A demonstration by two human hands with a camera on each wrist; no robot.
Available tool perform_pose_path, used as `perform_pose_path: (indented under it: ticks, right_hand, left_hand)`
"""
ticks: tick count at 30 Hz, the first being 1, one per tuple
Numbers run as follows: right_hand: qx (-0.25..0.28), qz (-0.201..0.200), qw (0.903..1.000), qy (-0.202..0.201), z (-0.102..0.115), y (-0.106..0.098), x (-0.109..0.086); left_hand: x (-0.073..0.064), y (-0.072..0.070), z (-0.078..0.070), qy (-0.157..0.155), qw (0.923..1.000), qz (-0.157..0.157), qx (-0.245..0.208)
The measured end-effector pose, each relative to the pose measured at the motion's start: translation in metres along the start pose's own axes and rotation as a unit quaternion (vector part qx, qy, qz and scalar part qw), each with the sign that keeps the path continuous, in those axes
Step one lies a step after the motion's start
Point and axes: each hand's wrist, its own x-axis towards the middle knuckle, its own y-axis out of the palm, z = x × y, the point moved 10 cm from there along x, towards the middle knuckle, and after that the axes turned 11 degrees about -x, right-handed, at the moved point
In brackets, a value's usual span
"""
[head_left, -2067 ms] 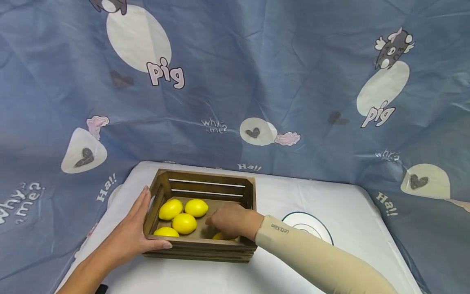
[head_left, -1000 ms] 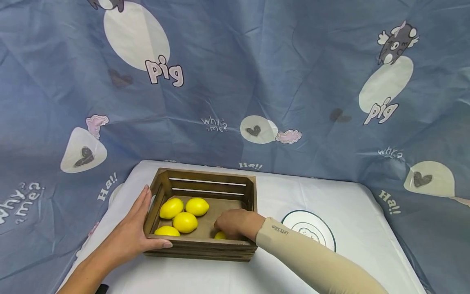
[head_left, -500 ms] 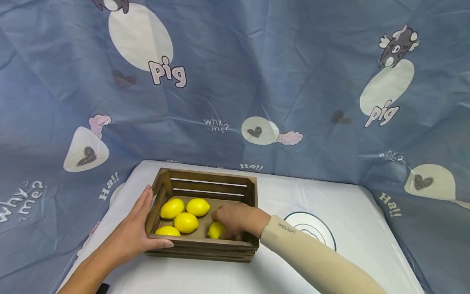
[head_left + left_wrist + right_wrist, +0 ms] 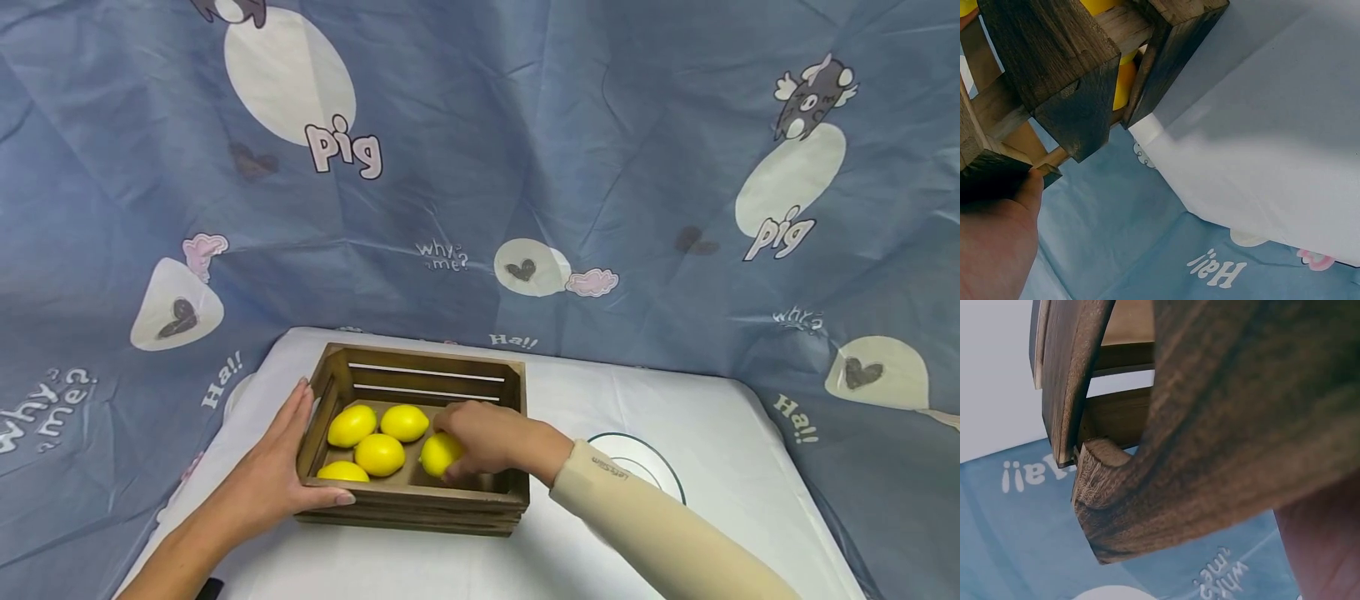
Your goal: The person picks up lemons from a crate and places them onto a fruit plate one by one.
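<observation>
In the head view a brown slatted wooden crate [image 4: 420, 504] holds several yellow lemons, four of them, such as this lemon [image 4: 378, 455], grouped at its left. My left hand [image 4: 273, 475] rests against the crate's left front corner, fingers straight along the left side and thumb across the front wall. My right hand [image 4: 483, 437] reaches inside at the right and grips another lemon [image 4: 439, 454] between thumb and fingers. The left wrist view shows the crate's slats [image 4: 1066, 62] close up with my hand at the edge. In the right wrist view, the crate wall [image 4: 1210, 425] hides the held lemon.
A white plate [image 4: 652, 467] with dark rings lies right of the crate, partly behind my right sleeve [image 4: 660, 521]. The white-covered table [image 4: 600, 387] ends at a blue printed curtain [image 4: 450, 183]. A small black object [image 4: 210, 589] shows at the front left.
My right hand has pulled the lemon out from behind the front wall, moving it up and slightly left, so more of it shows. My left hand stays at the corner.
</observation>
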Motion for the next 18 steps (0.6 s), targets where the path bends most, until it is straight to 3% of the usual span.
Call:
perform_pose_path:
  ticks: [10,18]
  right_hand:
    - [0.040,-0.071,0.9967,-0.010,0.001,-0.026,-0.018]
    - [0.090,-0.128,0.9877,-0.007,-0.002,-0.046,-0.033]
  left_hand:
    - [0.001,-0.001,-0.002,-0.001,1.0000,0.000,0.006]
    - [0.000,-0.001,-0.001,0.001,1.0000,-0.001,0.007]
